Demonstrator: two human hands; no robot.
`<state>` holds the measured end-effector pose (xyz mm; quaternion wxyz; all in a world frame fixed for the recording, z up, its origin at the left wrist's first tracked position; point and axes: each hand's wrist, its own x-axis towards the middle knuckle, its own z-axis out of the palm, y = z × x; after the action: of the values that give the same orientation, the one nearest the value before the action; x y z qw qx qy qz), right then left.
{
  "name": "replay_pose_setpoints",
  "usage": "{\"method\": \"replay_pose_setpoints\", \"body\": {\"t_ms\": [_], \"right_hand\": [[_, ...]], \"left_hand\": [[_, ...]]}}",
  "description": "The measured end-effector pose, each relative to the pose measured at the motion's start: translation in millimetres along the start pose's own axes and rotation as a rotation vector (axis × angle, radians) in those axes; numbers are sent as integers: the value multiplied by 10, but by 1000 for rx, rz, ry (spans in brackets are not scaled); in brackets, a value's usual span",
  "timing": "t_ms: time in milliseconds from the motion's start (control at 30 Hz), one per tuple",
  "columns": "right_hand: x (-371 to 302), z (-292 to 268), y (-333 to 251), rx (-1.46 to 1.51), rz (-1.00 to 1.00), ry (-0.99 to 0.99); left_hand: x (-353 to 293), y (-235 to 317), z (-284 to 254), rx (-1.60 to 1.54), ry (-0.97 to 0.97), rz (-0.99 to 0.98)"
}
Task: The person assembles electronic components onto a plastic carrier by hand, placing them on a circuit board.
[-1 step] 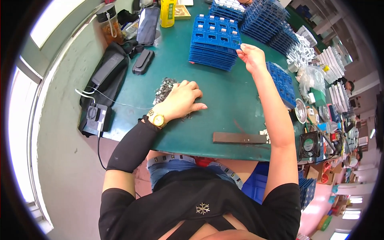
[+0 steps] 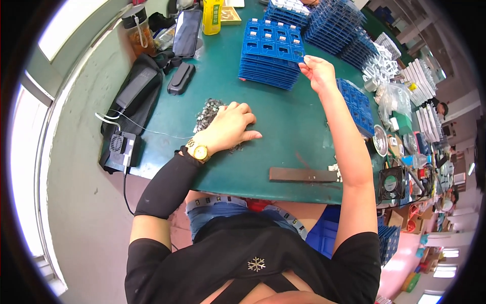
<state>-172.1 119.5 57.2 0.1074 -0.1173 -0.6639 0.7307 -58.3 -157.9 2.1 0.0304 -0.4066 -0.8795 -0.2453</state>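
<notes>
Blue plastic trays in a squared, many-layered stack [image 2: 268, 77] toward the far side of the green counter [image 2: 288, 121], topped by a flat blue tray [image 2: 276, 57] with dark openings and small white pieces [image 2: 268, 36] in rows. At that tray's near right corner, right hand [image 2: 322, 75] at the end of a bare forearm, grip drawn to a narrow pinch of thumb and forefinger — too small at the tips to tell whether on a tiny piece or on the tray's edge. Nearer and to the left, loose heap of tiny dark and silvery parts [image 2: 206, 114] on the counter, partly hidden by left hand [image 2: 232, 127], palm down, fingers loosely bent, thumb spread well away; no telling about anything under the palm. Round the left wrist, gold-coloured watch [image 2: 201, 152]; along the forearm, black fabric sleeve [image 2: 170, 185]. Close to the counter's near edge, long brown bar [image 2: 301, 175], with small white bits [image 2: 334, 170] at its right end. Beyond the heap, black oblong device [image 2: 181, 78], then dark flat phone [image 2: 187, 33] beside yellow upright container [image 2: 212, 17]. Past the right forearm, more flat blue trays [image 2: 357, 106]; farther down that side, square black fan [image 2: 392, 183].
</notes>
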Motion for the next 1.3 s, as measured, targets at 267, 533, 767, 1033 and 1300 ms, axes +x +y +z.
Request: {"method": "replay_pose_setpoints", "body": {"t_ms": [267, 533, 767, 1033, 1300], "right_hand": [[9, 42, 13, 27, 14, 9], [-7, 45, 81, -465, -321, 66], [71, -71, 188, -546, -408, 41], [-150, -400, 32, -790, -632, 121], [-560, -2162, -60, -1534, -223, -71]], "left_hand": [[1, -10, -3, -4, 7, 11], [-2, 11, -16, 4, -4, 1], [-26, 49, -23, 14, -21, 1], [-22, 93, -68, 27, -42, 11], [-56, 131, -72, 198, 45, -164]]}}
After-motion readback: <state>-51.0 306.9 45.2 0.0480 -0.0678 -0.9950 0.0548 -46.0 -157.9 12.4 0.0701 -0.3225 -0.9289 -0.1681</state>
